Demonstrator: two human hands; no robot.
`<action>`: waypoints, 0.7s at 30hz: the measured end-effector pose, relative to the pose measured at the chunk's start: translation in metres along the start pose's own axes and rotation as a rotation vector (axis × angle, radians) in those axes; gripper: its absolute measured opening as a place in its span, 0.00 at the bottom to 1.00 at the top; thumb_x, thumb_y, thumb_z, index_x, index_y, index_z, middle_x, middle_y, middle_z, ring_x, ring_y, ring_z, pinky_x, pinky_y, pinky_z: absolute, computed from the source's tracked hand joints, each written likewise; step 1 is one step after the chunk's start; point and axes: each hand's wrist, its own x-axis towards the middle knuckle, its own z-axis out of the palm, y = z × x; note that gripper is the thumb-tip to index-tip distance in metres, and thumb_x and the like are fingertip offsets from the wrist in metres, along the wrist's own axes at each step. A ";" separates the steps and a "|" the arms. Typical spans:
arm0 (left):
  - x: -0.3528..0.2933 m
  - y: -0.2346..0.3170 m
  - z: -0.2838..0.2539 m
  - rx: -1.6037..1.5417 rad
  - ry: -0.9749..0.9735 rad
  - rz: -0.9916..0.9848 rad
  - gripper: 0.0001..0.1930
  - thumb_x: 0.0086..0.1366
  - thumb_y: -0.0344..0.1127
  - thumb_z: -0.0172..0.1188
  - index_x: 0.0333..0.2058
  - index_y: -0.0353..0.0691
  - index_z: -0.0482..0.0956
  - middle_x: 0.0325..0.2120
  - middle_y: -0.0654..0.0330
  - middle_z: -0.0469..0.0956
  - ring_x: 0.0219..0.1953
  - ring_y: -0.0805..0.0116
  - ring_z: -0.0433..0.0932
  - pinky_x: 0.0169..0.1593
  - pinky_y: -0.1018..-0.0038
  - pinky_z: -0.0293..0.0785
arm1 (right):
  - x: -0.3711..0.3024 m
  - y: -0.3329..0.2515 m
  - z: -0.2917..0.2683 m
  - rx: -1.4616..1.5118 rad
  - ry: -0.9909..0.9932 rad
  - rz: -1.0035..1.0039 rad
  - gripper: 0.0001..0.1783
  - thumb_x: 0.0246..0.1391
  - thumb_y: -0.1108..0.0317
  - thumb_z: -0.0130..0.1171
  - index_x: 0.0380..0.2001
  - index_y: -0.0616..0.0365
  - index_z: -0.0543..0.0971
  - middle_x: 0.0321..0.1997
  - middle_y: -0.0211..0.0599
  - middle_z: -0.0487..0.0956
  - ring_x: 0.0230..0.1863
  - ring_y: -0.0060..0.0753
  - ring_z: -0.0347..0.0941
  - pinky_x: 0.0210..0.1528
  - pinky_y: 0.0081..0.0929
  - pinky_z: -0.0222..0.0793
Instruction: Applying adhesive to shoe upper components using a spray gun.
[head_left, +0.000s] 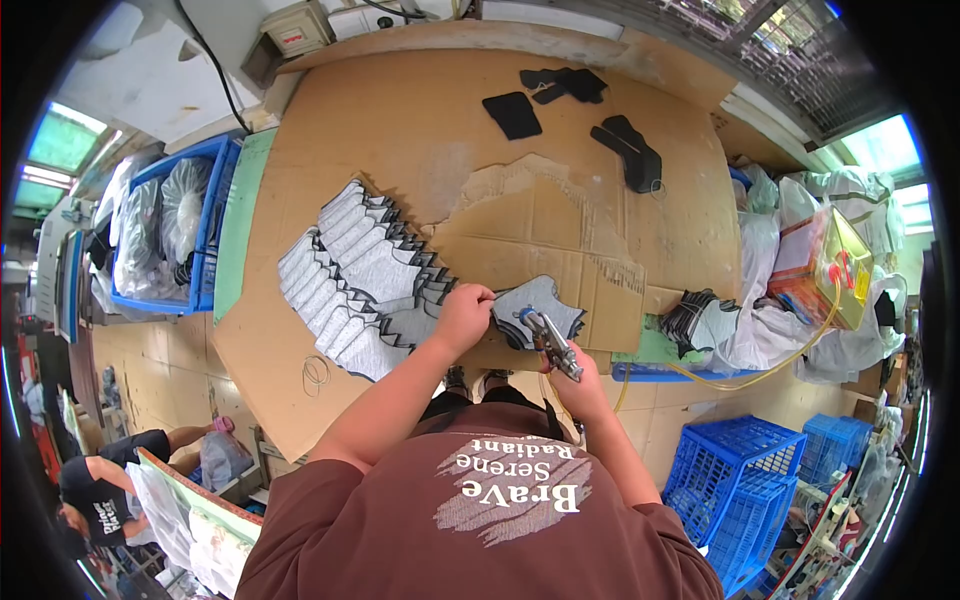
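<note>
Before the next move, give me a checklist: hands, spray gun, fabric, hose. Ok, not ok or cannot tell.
1. Spray gun held in right hand: ok.
2. Left hand at the left edge of the single grey fabric piece: ok.
3. Spray gun touching that piece: cannot tell; they overlap in this view.
4. Rows of grey pieces apart from the gun: ok, left of it.
5. Black pieces out of the way: ok, far side of the cardboard.
6. Yellow hose joined to gun: cannot tell.
</note>
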 end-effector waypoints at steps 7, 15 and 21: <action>0.001 0.002 -0.001 0.003 -0.004 -0.001 0.06 0.52 0.26 0.55 0.29 0.30 0.75 0.24 0.52 0.75 0.24 0.64 0.76 0.30 0.73 0.71 | 0.001 -0.002 0.003 0.068 0.011 0.015 0.09 0.38 0.79 0.44 0.27 0.61 0.71 0.22 0.33 0.71 0.26 0.27 0.66 0.32 0.23 0.63; 0.002 0.004 -0.001 0.016 -0.010 -0.005 0.06 0.52 0.26 0.55 0.29 0.30 0.75 0.24 0.51 0.75 0.24 0.63 0.76 0.31 0.72 0.71 | -0.001 0.005 -0.003 0.098 0.086 0.011 0.11 0.39 0.80 0.44 0.30 0.62 0.71 0.23 0.30 0.71 0.27 0.23 0.66 0.33 0.21 0.63; 0.003 0.003 -0.001 0.024 -0.010 -0.003 0.06 0.52 0.26 0.55 0.29 0.30 0.75 0.24 0.51 0.75 0.24 0.63 0.76 0.31 0.72 0.71 | -0.002 -0.009 -0.010 0.142 0.173 0.081 0.12 0.41 0.81 0.45 0.32 0.62 0.71 0.24 0.29 0.71 0.28 0.21 0.66 0.35 0.20 0.63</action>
